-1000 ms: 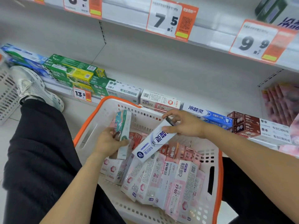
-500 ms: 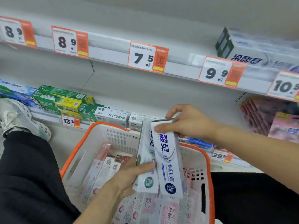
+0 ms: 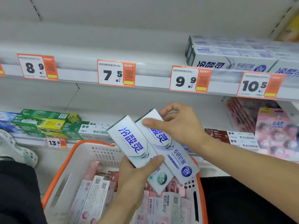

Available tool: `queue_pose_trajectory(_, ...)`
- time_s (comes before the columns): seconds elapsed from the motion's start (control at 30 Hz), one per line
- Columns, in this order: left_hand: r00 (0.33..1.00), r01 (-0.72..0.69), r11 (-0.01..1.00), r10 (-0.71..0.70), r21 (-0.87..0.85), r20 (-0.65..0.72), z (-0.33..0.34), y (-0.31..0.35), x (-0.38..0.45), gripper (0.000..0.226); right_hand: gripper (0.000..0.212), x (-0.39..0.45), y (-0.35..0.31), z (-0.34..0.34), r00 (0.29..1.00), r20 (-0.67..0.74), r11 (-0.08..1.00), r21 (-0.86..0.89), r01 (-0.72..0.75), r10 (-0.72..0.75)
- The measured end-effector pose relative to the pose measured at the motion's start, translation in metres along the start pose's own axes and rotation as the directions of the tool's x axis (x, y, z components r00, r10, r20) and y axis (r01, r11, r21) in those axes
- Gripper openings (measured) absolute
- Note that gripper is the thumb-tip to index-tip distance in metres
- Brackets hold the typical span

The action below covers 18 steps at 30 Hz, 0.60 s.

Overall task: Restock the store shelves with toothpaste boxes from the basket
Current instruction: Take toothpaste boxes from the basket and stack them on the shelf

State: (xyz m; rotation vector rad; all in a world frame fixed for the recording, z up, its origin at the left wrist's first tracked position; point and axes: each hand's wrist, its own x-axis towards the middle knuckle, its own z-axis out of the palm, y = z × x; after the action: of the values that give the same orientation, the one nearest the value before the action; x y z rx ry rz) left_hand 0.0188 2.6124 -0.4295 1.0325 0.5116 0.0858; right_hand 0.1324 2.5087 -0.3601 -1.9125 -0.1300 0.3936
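Observation:
Two white toothpaste boxes with blue lettering are held side by side above the orange-rimmed basket. My left hand grips the lower part of the left box, thumb across its face. My right hand pinches the top of the right box, thumb on its front. Several pink toothpaste boxes lie in the basket. Matching white boxes sit on the upper shelf at the right, above the 9.9 tag.
The upper shelf rail carries price tags 8.9, 7.5 and 10.5. Green boxes and white-green boxes fill the lower shelf on the left; brown-white boxes and pink packs stand right. A shoe rests left.
Both hands have lifted the two white boxes out of the basket and brought them together in front of the shelf. The view has tilted up toward the upper shelf.

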Motion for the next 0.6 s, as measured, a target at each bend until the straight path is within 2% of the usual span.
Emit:
queue_pose_trajectory(0.1,0.997,-0.074,0.995,0.073,-0.06,-0.024,0.022,0.015,0.002,0.045,0.049,0.001,-0.016,-0.011,0.993,0.029,0.993,0.011,0.118,-0.118)
queue_pose_trajectory(0.2,0.978,-0.207,0.97,0.205,-0.126,-0.03,0.041,0.034,0.002,0.054,0.04,0.001,-0.035,-0.034,0.935,0.19,0.948,-0.052,0.315,-0.3)
queue_pose_trajectory(0.27,0.961,-0.273,0.942,0.274,-0.195,-0.024,0.052,0.048,0.003,0.055,0.059,-0.002,-0.048,-0.057,0.87,0.348,0.898,-0.14,0.417,-0.35)
queue_pose_trajectory(0.33,0.949,-0.304,0.924,0.315,-0.231,0.008,0.063,0.063,0.005,0.054,0.072,-0.004,-0.061,-0.082,0.846,0.421,0.881,-0.186,0.434,-0.328)
queue_pose_trajectory(0.4,0.94,-0.309,0.922,0.333,-0.234,0.069,0.076,0.077,0.008,0.052,0.072,-0.006,-0.076,-0.105,0.856,0.385,0.882,-0.179,0.435,-0.344)
queue_pose_trajectory(0.5,0.938,-0.29,0.931,0.323,-0.222,0.13,0.097,0.097,0.014,0.047,0.068,-0.003,-0.102,-0.135,0.849,0.205,0.841,-0.153,0.519,-0.487)
queue_pose_trajectory(0.57,0.944,-0.287,0.933,0.314,-0.217,0.1,0.109,0.109,0.02,0.053,0.066,0.006,-0.12,-0.156,0.798,0.046,0.771,-0.231,0.594,-0.601)
queue_pose_trajectory(0.6,0.947,-0.284,0.936,0.307,-0.208,0.089,0.113,0.115,0.024,0.05,0.064,0.014,-0.127,-0.165,0.754,-0.01,0.715,-0.322,0.62,-0.657)
